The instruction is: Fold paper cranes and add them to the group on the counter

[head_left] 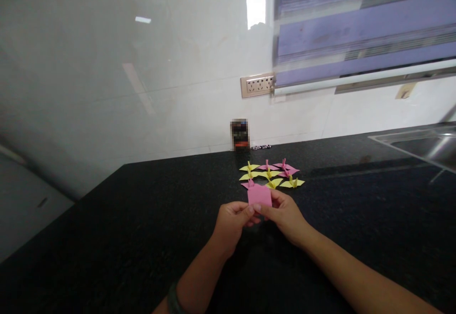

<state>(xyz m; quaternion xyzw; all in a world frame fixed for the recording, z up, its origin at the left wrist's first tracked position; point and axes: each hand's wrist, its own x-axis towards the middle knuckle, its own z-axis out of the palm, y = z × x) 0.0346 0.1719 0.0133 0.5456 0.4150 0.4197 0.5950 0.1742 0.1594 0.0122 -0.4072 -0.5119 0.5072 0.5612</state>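
A small pink square of paper is held up above the dark counter, its flat face toward me. My left hand pinches its lower left corner between thumb and fingers. With the thumb in front and fingers behind, my right hand grips the lower right side. Just beyond the paper stand several folded paper cranes, among them a yellow crane at the right and a pink crane at the back. The paper partly covers the nearest pink crane.
A black countertop meets a pale tiled wall. Against the wall stands a small blurred dark box, with a black-and-white patterned strip beside it. A metal sink is at the far right, and a socket panel is above.
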